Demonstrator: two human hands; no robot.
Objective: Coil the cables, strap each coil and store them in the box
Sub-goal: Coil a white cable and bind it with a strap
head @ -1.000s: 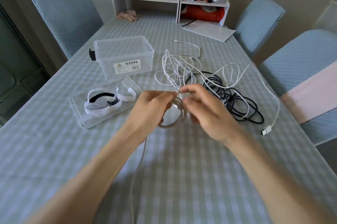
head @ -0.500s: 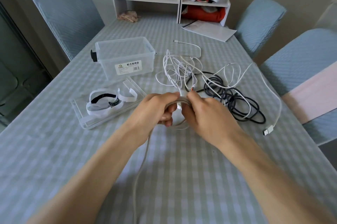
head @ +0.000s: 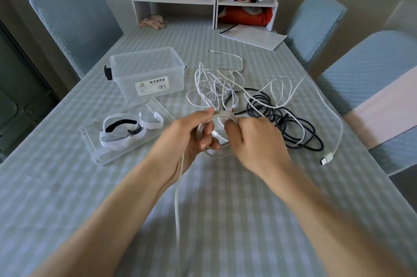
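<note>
Presently, left hand (head: 191, 134) and right hand (head: 255, 141) both grip the white cable coil (head: 216, 118) with curled fingers; recommend winding even, snug loops.

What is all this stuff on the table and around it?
Box: one, clear, open, left of the cables.
Lid: one, clear, nearer than the box.
Straps: several, white and black, on the lid.
Loose cables: tangled, white and black, centre right.
Coil: one, whitish, held in both hands.
Shelf: one, white, far end.
Chairs: at least three, blue.
Left hand: grips coil.
Right hand: grips coil.
</note>
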